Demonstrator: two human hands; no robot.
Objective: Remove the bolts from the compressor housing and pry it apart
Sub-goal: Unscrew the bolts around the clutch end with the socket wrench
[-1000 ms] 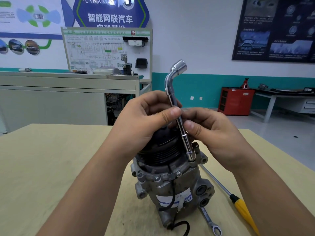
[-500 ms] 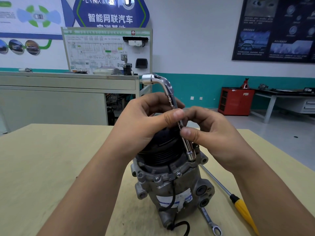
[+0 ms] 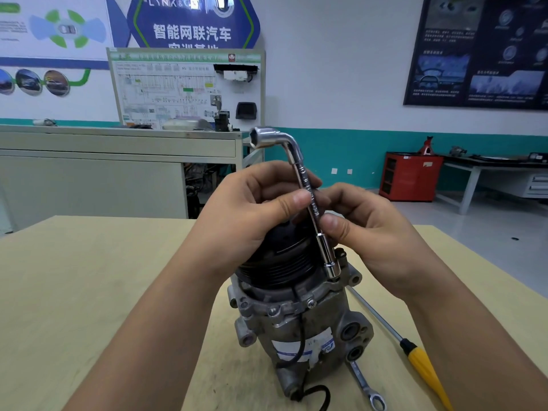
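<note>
A grey cast-metal compressor (image 3: 299, 327) stands upright on the pale wooden bench (image 3: 89, 277), close to the person. Its black ribbed pulley (image 3: 278, 262) forms the top end. A white and blue label (image 3: 321, 341) is stuck on the near face of the compressor, and a thin black cable (image 3: 301, 336) runs down across that face to its foot.

An L-shaped chrome socket wrench (image 3: 314, 213) rises from the compressor's upper flange on its right side. The lower socket end is seated on the flange rim just beside the pulley. Whatever bolt head sits under it is hidden by the socket. The wrench's long shaft leans slightly to the left above the compressor, and the short bent arm at the top points left with its open hex end showing.

Both hands are closed on this shaft above the compressor. The left hand (image 3: 252, 209) arches over the pulley and pinches the shaft between thumb and curled fingers at about mid-height. The right hand (image 3: 376, 229), on the compressor's right, pinches the shaft a little lower, its thumb pressed just above the thicker socket section.

To the right of the compressor a long steel screwdriver with a yellow handle and black collar (image 3: 421, 366) lies flat on the bench. Its tip end runs in behind the compressor's flange. Just beside the compressor's lower right corner lies a steel ring spanner (image 3: 363, 384), its ring end pointing towards the person.
</note>
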